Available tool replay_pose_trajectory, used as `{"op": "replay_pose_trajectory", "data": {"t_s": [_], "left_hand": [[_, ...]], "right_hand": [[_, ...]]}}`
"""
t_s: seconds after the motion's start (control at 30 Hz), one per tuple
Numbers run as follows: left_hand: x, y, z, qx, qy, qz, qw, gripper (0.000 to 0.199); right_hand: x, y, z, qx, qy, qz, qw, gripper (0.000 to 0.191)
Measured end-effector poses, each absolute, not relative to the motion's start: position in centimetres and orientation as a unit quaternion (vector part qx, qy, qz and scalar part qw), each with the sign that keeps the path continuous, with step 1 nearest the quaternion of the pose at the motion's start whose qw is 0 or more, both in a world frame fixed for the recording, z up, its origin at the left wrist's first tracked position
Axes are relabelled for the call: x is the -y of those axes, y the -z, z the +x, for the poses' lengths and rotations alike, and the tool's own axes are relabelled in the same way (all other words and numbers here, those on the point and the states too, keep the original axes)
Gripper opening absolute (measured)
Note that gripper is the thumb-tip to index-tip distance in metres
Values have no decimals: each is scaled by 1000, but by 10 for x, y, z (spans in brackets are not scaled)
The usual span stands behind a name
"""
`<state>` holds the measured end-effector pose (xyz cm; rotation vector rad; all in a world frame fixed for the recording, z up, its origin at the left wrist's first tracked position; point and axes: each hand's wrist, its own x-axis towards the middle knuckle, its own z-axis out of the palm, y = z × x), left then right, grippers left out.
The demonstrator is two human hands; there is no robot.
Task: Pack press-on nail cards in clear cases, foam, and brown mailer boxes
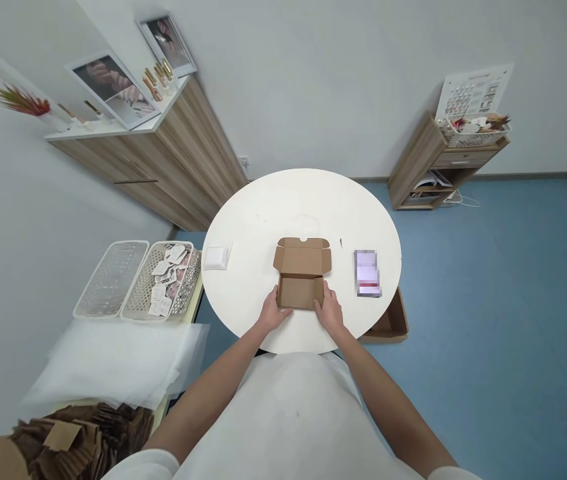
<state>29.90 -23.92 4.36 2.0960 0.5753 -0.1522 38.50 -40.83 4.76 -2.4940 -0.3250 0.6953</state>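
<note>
My white top (298, 413) is closest to cam, right by the edge of the round white tbl (308, 207). L hand (273, 313) grips the cardboard box (298, 292) at its L side; R hand (331, 311) has the R side, thumbs nr the front. Box is at tbl's near half, lid open, pointing away. Phone (368, 273) w/ pixelated screen lies R, white packet (216, 257) far L.

The left hand (275, 312) and right hand (330, 311) hold an open cardboard box (297, 292) by its sides on the round white table (303, 200) – a blurred phone (367, 274) to its right, a white packet (216, 258) near the table's left edge
</note>
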Motion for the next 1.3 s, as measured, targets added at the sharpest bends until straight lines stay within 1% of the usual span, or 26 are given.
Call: {"op": "replay_pose_trajectory", "data": {"t_s": [0.1, 0.27, 0.47, 0.57, 0.63, 0.7, 0.73, 0.8, 0.87, 0.93, 1.1, 1.3], "left_hand": [[239, -42, 297, -240, 56, 844, 476, 82], [239, -37, 292, -293, 65, 834, 464, 97], [240, -37, 288, -301, 91, 822, 476, 101], [239, -39, 284, -303, 90, 820, 477, 103], [231, -42, 278, -303, 84, 824, 472, 101], [214, -45, 272, -317, 64, 829, 456, 93], [201, -47, 269, -335, 47, 830, 444, 88], [168, -50, 262, -388, 1, 822, 416, 78], [129, -52, 255, -442, -40, 803, 398, 72], [91, -52, 250, -471, -62, 786, 396, 68], [17, -44, 251, -483, -67, 767, 418, 60], [-24, -29, 269, -429, -64, 763, 479, 56]], "right_hand": [[410, -47, 383, 119, -255, -921, 270, 65], [412, -46, 380, 115, -249, -917, 291, 65], [413, -50, 379, 89, -243, -918, 301, 66], [417, -60, 376, 75, -206, -930, 294, 69], [416, -70, 373, 74, -145, -940, 299, 71], [407, -81, 370, 107, -89, -935, 327, 70], [399, -86, 368, 136, -84, -924, 347, 68], [372, -96, 364, 210, -116, -895, 377, 60], [336, -101, 360, 273, -188, -861, 385, 50], [293, -101, 357, 295, -264, -830, 393, 45], [195, -80, 363, 182, -387, -784, 450, 45], [126, -58, 368, 72, -428, -750, 500, 52]]}}
